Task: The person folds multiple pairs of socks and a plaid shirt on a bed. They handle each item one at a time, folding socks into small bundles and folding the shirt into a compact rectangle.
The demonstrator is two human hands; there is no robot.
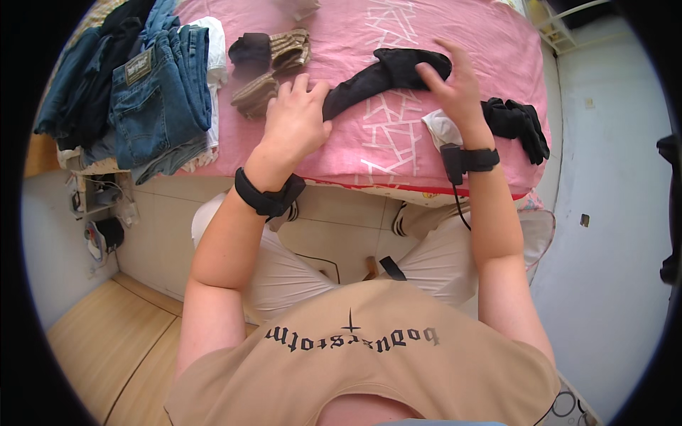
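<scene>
A long black sock [387,73] is laid out on the pink sheet [341,155], between the two hands, its right end being set farther up the bed. The left end is partly covered by the left hand [298,117], whose fingers are bent and somewhat spread; whether the cloth is pinched there cannot be told. The right end is framed by the right hand [453,82], which is opened wide, its thumb and fingers being held well apart around the fabric. Just beyond the left hand, a dark bundle [249,53], a striped brown bundle [291,51] and a tan bundle [256,96] are grouped close together. A white sock [441,129] is partly hidden by the right wrist, and black garments [515,124] are bunched to the right of it. At the far left, folded jeans [163,103] are piled beside a white garment [217,53]
</scene>
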